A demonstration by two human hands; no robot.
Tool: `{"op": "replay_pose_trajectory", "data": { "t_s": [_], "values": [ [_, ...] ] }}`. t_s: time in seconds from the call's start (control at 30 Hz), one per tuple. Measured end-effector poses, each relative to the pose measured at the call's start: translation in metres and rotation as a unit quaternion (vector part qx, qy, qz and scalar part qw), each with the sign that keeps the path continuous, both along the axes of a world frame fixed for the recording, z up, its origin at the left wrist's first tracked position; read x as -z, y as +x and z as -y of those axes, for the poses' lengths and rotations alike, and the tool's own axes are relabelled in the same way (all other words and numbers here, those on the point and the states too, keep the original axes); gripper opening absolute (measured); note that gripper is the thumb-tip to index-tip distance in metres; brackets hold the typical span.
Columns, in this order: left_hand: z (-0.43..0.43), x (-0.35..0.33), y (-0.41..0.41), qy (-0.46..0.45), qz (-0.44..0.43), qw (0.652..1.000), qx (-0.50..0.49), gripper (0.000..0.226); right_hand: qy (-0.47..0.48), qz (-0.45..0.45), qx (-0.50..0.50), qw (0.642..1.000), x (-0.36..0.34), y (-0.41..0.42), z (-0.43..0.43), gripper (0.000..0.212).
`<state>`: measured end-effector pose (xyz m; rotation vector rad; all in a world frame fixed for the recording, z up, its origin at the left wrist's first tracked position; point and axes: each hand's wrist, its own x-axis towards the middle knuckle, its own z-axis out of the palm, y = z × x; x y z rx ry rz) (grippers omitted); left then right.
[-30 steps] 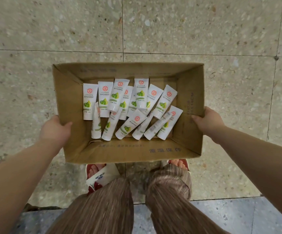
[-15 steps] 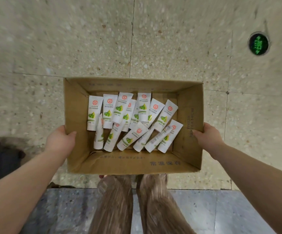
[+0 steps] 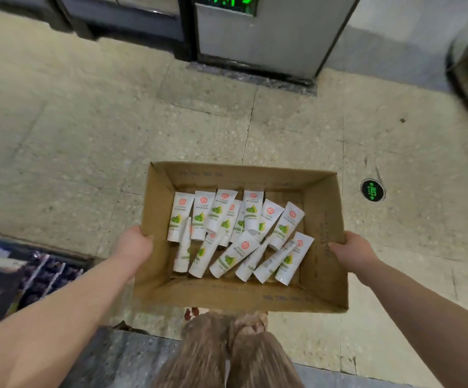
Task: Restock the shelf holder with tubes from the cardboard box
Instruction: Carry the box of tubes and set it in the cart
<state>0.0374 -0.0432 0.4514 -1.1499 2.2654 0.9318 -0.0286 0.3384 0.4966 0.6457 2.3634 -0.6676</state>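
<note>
Left hand [image 3: 134,246]: centre left of frame, gripping the left wall of the cardboard box [image 3: 322,219], thumb over the rim, fingers hidden outside.
Left forearm: bare, extended from the lower left corner.
Right hand [image 3: 351,252]: centre right, gripping the right wall, thumb inside the rim.
Right forearm: bare, extended from the lower right edge.
</note>
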Motion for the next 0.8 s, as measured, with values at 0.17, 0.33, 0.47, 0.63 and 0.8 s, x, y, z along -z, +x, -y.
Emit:
{"op": "replay_pose_trajectory", "data": {
  "t_s": [0.17, 0.33, 0.47, 0.63, 0.8],
  "values": [
    [0.017, -0.065, 0.014, -0.019, -0.051, 0.998, -0.01, 0.03, -0.006, -0.054, -0.032, 0.998, -0.06, -0.01, 0.016, 0.029],
    [0.025, -0.111, 0.038, -0.029, -0.091, 0.994, -0.061, 0.032, -0.037, -0.075, -0.084, 0.993, -0.101, -0.026, 0.029, 0.026],
    [0.007, -0.147, 0.067, -0.079, -0.094, 0.988, -0.09, 0.036, -0.05, -0.083, -0.166, 0.981, -0.125, -0.039, 0.037, 0.013],
    [-0.032, -0.179, 0.135, -0.138, -0.061, 0.97, -0.19, 0.037, -0.07, -0.086, -0.263, 0.958, -0.152, -0.039, 0.046, 0.011],
    [-0.081, -0.202, 0.213, -0.168, -0.044, 0.942, -0.288, 0.035, -0.074, -0.091, -0.375, 0.92, -0.173, -0.023, 0.063, 0.008]
  ]
}}
